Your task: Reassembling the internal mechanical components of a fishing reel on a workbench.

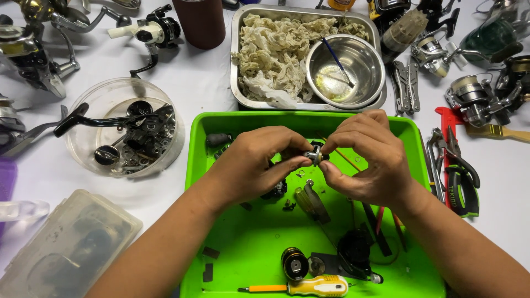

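Small metal reel part sits pinched between the left hand and right hand, both fingertip-closed on it above the green tray; steady, gentle twisting probably suits best.

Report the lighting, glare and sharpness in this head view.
Head view: even overhead light with soft shadows; bright glare inside the steel bowl and on the white table; both hands and the small metal part are sharp; the green tray is saturated; edges bow slightly from the wide lens.
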